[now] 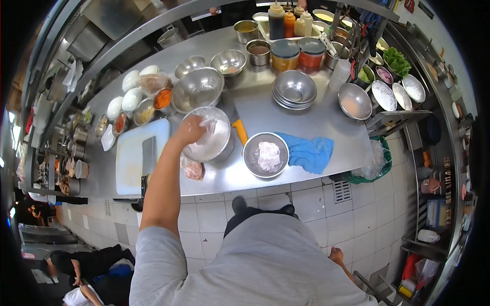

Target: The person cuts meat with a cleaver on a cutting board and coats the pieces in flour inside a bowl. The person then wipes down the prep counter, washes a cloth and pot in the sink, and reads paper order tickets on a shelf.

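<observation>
My left hand (191, 130) reaches over the near-left rim of a metal bowl of white powder (220, 133). Its fingertips look whitened and blur into the powder, so I cannot make out their grip. Loosely curled beside my body, away from the counter, my right hand (336, 255) shows nothing in it. A smaller metal bowl (246, 166) holds a powder-coated lump (269, 156). Beneath my left forearm's right side, a piece of raw meat (192, 168) lies on the steel. An orange handle (240, 131) sits between the two bowls.
A knife (148, 158) rests on a white cutting board (127, 168). There is a blue cloth (309, 150) by the small bowl. Stacked bowls (295, 87), sauce tubs (285, 53) and squeeze bottles (276, 21) stand farther back. Another person (89, 265) is at lower left.
</observation>
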The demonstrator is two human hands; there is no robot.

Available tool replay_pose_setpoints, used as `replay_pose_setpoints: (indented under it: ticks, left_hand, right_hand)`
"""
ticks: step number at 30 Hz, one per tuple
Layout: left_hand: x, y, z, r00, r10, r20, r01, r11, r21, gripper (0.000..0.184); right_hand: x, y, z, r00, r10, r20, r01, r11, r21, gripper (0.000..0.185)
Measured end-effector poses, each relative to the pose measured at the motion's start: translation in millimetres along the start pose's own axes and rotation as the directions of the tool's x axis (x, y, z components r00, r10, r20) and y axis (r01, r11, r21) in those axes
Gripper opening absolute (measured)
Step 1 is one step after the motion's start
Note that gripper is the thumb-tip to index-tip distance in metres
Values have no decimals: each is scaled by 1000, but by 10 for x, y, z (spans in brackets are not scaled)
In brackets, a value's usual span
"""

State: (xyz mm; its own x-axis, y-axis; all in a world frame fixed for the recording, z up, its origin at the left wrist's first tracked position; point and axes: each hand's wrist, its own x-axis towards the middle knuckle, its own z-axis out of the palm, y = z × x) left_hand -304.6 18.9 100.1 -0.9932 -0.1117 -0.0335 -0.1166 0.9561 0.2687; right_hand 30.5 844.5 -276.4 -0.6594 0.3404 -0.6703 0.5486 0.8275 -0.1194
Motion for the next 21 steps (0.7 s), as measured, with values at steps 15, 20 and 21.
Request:
replay_pose_setpoints:
  ticks: [15, 20, 21]
  left_hand:
    - [-698, 1358, 870, 993, 42, -111, -78, 936, -343, 24]
    - [-1456, 219, 202, 960, -249, -127, 165, 872, -460, 21]
    - [-1491, 106, 123, 953, -269, -136, 179, 869, -462, 21]
  right_hand:
    - [909, -2154, -1188, 834, -422, -356, 473, 878, 69, 48]
    - [404, -2665, -1241, 767, -510, -390, 580, 811, 81, 46]
    - [320, -2728, -1186, 768, -520, -374, 594, 797, 110, 44]
